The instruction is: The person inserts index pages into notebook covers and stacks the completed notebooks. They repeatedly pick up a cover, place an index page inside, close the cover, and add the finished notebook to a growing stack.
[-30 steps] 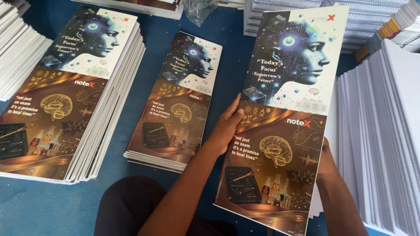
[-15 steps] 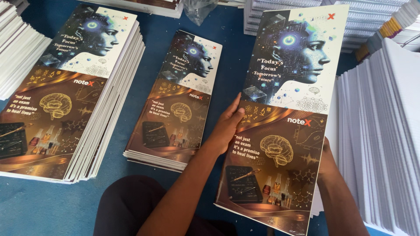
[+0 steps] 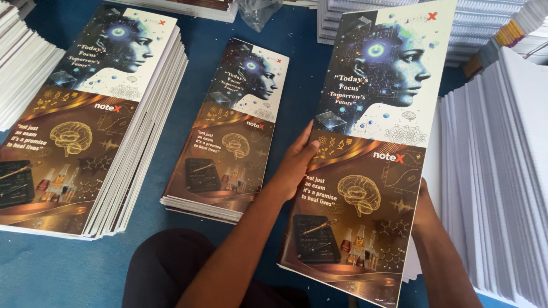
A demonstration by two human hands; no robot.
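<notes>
Hands grip a tall printed cover sheet (image 3: 374,154) by its two long edges in the head view: the left hand (image 3: 297,162) curls its fingers over the left edge at mid-height, and the right hand (image 3: 423,205), mostly hidden behind the sheet, clasps the right edge lower down. The sheet tilts above the blue floor (image 3: 297,68), between a short pile of matching covers (image 3: 225,131) and white paper stacks (image 3: 502,171); a taller pile of covers (image 3: 91,120) lies far left.

both forearms reach up from the lower edge. the left hand (image 3: 295,162) is bent at the wrist, thumb on top and fingers curled under, gripping; the right hand (image 3: 423,201) is mostly hidden, thumb edge showing
</notes>
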